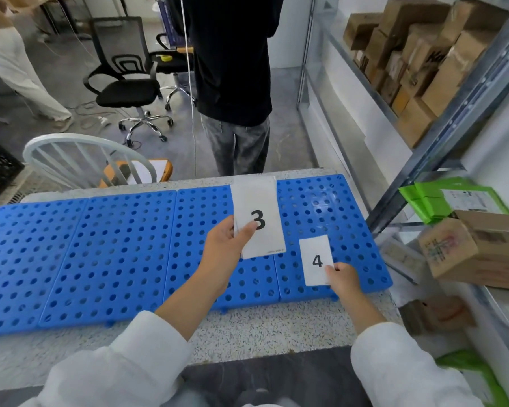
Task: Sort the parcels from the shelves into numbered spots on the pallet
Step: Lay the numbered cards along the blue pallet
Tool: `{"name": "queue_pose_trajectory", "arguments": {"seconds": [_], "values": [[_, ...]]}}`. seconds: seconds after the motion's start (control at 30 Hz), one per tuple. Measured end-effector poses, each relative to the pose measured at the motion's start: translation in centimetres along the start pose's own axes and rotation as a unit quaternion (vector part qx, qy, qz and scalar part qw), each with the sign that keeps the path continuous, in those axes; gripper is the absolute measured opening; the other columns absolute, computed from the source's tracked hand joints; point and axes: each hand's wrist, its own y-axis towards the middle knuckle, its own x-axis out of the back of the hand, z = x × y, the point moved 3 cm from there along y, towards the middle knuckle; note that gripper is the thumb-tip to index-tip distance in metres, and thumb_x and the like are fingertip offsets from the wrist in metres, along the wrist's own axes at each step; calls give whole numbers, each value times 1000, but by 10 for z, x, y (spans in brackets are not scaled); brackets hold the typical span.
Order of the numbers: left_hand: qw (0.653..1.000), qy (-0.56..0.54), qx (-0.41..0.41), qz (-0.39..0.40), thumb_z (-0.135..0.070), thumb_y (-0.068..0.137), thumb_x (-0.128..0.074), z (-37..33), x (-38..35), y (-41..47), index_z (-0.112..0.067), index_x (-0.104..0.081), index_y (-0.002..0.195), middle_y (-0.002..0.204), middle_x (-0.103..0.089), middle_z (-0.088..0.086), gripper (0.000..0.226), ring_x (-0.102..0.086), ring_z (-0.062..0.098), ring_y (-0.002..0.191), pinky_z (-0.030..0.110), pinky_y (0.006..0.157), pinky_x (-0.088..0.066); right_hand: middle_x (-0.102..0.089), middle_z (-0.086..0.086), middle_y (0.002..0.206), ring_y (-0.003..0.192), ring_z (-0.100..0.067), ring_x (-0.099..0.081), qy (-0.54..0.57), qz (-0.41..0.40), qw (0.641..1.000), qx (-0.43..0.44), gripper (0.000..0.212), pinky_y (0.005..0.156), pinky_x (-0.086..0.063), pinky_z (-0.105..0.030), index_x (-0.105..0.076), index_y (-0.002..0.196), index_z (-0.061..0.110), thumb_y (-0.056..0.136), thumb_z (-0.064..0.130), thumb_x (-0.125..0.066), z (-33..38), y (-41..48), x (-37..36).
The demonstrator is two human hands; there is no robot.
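The left hand (227, 245) pinches the card marked 3 (259, 221) over the blue pallet (115, 254) on the table (262, 333); the right hand (343, 279) pinches card 4 (318, 261) at its four o'clock corner. Parcels (417, 63) sit shelved at two o'clock.

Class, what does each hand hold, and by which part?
Left hand pinches card 3 at its lower left edge; right hand pinches card 4 at its lower right corner.

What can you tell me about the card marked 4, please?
The card marked 4 is a small white rectangle, paper-like, with a black 4. It sits over the rightmost panel of the blue pallet, near its front edge; whether it lies flat is unclear. The right hand pinches its lower right corner. The larger card marked 3 is up-left, apart.
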Motion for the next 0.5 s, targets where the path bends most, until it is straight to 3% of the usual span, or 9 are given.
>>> {"name": "queue_pose_trajectory", "arguments": {"seconds": [0.1, 0.23, 0.37, 0.5], "values": [[1000, 18, -3, 4, -27, 93, -62, -1, 5, -4, -27, -67, 113, 102, -74, -8, 21, -69, 23, 98, 39, 83, -56, -46, -10, 66, 57, -20, -41, -56, 10, 998, -9, 29, 52, -30, -29, -45, 70, 3, 96, 15, -48, -20, 0, -5], [1000, 24, 16, -13, -28, 92, -63, 4, 12, -6, -27, -69, 110, 100, -75, -5, 19, -65, 35, 103, 58, 88, -49, -56, -14, 82, 71, -25, -51, -56, 22, 998, -18, 19, 61, -38, -32, -55, 87, 1, 96, 17, -49, -39, -2, -8], [999, 31, 16, -6, -26, 93, -63, 6, 10, -13, -25, -68, 113, 102, -74, -6, 21, -68, 25, 99, 50, 87, -54, -57, -13, 83, 70, -24, -51, -41, -7, 999, -9, 23, 57, -37, -30, -53, 85, 3, 97, 22, -47, -40, -6, -1], [999, 32, 15, 5, -24, 93, -62, 7, 12, -19, -26, -69, 110, 101, -75, -5, 19, -68, 25, 100, 49, 87, -53, -58, -18, 81, 74, -28, -51, -126, -97, 987, 7, 33, 56, -34, -32, -54, 76, -1, 94, 25, -47, -30, -10, 11]]}}
